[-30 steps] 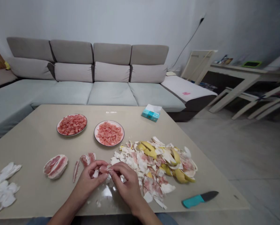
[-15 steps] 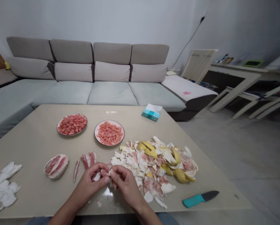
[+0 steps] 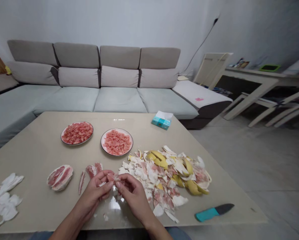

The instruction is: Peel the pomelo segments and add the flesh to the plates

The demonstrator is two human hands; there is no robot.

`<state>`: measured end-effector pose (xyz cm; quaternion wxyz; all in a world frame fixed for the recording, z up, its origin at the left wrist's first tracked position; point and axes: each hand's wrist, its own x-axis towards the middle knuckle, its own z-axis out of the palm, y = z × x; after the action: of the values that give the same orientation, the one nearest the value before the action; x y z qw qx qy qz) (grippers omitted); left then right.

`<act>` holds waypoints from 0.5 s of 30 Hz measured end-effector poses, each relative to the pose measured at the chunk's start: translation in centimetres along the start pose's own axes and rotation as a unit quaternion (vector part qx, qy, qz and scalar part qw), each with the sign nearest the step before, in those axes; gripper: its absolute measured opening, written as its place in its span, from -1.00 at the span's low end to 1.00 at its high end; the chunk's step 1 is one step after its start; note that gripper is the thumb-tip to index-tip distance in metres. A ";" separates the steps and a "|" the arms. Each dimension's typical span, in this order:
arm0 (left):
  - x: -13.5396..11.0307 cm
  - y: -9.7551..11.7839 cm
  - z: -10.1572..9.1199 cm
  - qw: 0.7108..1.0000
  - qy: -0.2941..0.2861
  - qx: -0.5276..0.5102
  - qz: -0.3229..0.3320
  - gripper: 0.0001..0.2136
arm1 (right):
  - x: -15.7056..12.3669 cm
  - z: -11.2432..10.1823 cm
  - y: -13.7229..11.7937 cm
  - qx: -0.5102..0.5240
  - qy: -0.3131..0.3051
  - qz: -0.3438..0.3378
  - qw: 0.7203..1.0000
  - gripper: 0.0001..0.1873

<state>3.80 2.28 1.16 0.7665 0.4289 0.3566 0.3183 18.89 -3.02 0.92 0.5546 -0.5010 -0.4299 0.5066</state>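
Note:
My left hand [image 3: 95,193] and my right hand [image 3: 133,195] meet above the table's near edge, and their fingers pinch a pink pomelo segment [image 3: 110,177] between them. Flecks of white membrane cling to it. To the left lie a cluster of peeled segments [image 3: 60,177], a thin sliver [image 3: 81,182] and a pair of pink pieces [image 3: 92,170]. Right beside my right hand is a heap of white and yellow pomelo peel [image 3: 162,176]. Two plates of diced pink pulp, a left plate [image 3: 61,137] and a right plate [image 3: 116,129], stand farther off.
A pile of white membrane [image 3: 4,200] lies at the table's left. A teal-handled knife [image 3: 213,212] rests near the right edge, and a tissue box [image 3: 162,120] stands at the back. The beige table [image 3: 39,156] fronts a grey sofa [image 3: 94,80].
My fingers have shifted on the segment, and both hands have risen slightly. The plates, peel and knife stay where they were.

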 end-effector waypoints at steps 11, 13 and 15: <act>0.1 0.7 -0.1 0.970 0.063 0.219 0.080 -0.79 | -0.1 -0.1 0.0 -0.218 0.071 -0.194 0.954 -0.80; 0.2 0.6 0.0 0.953 0.083 0.271 0.103 -0.82 | -0.1 -0.2 0.1 -0.237 0.078 -0.217 0.944 -0.84; 0.1 0.5 0.1 0.937 0.095 0.311 0.129 -0.84 | -0.2 -0.2 0.1 -0.238 0.074 -0.214 0.944 -0.86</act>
<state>3.83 2.53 1.62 0.5098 0.6558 0.4506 0.3270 19.03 -3.20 0.80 0.5447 -0.5507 -0.5930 0.2201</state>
